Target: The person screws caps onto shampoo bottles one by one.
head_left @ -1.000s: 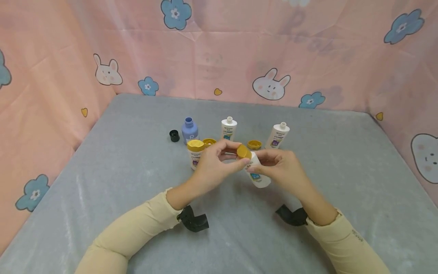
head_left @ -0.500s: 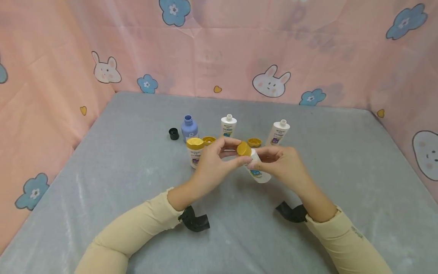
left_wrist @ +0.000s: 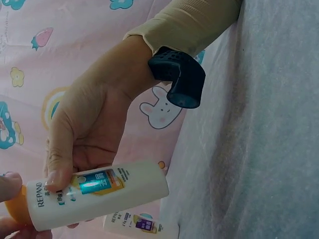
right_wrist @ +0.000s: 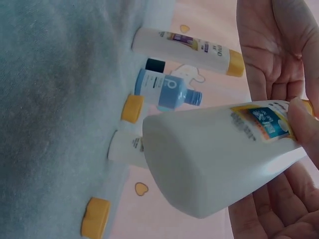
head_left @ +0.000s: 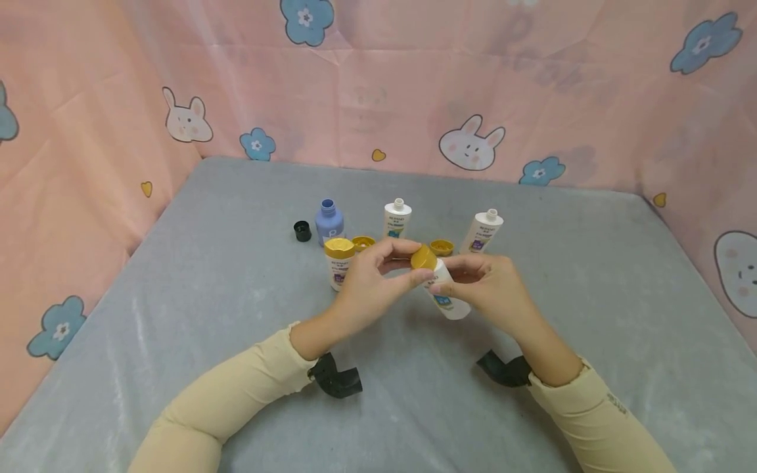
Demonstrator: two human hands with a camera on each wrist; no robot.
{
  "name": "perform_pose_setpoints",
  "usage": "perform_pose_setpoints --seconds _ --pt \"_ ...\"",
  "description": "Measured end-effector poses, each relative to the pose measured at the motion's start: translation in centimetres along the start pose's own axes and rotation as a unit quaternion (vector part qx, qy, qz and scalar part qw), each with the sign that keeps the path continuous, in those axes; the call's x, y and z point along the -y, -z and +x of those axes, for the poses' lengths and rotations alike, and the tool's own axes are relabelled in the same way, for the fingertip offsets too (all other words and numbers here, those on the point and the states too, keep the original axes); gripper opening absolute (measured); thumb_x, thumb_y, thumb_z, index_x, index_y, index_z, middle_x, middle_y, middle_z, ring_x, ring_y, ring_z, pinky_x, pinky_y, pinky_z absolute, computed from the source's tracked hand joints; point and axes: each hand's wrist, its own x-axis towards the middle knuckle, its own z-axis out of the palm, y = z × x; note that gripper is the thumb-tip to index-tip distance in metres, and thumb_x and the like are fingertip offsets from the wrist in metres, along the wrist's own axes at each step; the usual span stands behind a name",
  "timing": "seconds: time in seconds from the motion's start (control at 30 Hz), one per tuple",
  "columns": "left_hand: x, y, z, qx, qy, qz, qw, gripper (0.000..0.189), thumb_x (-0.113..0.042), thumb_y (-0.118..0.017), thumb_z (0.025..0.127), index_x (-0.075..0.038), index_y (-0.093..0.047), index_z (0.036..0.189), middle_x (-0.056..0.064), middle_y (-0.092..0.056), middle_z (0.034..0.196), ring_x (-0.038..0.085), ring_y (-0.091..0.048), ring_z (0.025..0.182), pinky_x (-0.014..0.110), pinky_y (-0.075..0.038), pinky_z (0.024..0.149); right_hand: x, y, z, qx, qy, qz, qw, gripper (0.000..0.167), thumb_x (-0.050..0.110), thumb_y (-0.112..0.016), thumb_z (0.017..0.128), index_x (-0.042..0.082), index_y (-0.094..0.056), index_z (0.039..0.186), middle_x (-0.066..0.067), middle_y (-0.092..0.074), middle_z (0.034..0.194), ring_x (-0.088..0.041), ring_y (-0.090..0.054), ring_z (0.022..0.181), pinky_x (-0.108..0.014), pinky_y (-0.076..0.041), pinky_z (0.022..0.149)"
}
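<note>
– What does the tilted white REPAND bottle (left_wrist: 114,199) look made of?
– Smooth plastic, with a soft sheen along its side; its printed label (right_wrist: 269,122) looks slick too
– And the gold cap (head_left: 423,257) on it?
– Smooth plastic, opaque, with a satin look; the loose gold caps (right_wrist: 95,218) look alike
– The blue bottle (head_left: 329,226)?
– Smooth, slightly glossy plastic, and the black cap (head_left: 302,231) beside it looks plastic as well
– Any cloth?
– The grey table cover (head_left: 177,315) looks soft and napped, mostly matt; the pink backdrop (head_left: 355,98) is thin, creased printed fabric; the cream sleeves (head_left: 236,387) are matt cloth
</note>
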Motion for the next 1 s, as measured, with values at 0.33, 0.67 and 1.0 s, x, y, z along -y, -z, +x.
perform_pose_setpoints --seconds 0.33,0.67,1.0 --pt "0.0 0.2 0.1 0.025 -0.014 0.008 0.9996 0.033 -0.004 -0.074 0.088 0.003 -0.063 0.118 0.016 -0.066 0.121 0.025 -0.067 0.111 0.023 -0.054 0.098 -0.1 0.5 0.1 0.018 0.001 0.008 0.9998 0.036 0.023 -0.084 0.081 0.004 -0.075 0.110 -0.012 -0.076 0.105 -0.011 -0.072 0.087 -0.028 -0.059 0.076" --pt "-0.3 0.6 0.2 0.062 -0.003 -0.014 0.9980 0.036 0.000 -0.071 0.089 0.005 -0.061 0.124 0.019 -0.064 0.126 0.029 -0.065 0.113 0.028 -0.054 0.100 -0.1 1.1 0.0 0.039 -0.007 0.024 0.9989 0.036 0.022 -0.084 0.081 0.002 -0.074 0.110 -0.011 -0.076 0.103 -0.013 -0.071 0.087 -0.029 -0.059 0.076" --pt "-0.3 0.4 0.2 0.032 0.044 0.006 0.9985 0.036 -0.009 -0.074 0.090 -0.002 -0.063 0.124 0.012 -0.067 0.124 0.022 -0.067 0.110 0.030 -0.057 0.096 0.2 1.0 -0.2 0.020 -0.019 0.014 0.9995 0.038 0.027 -0.084 0.080 0.005 -0.075 0.111 -0.009 -0.076 0.104 -0.009 -0.072 0.088 -0.026 -0.059 0.077"
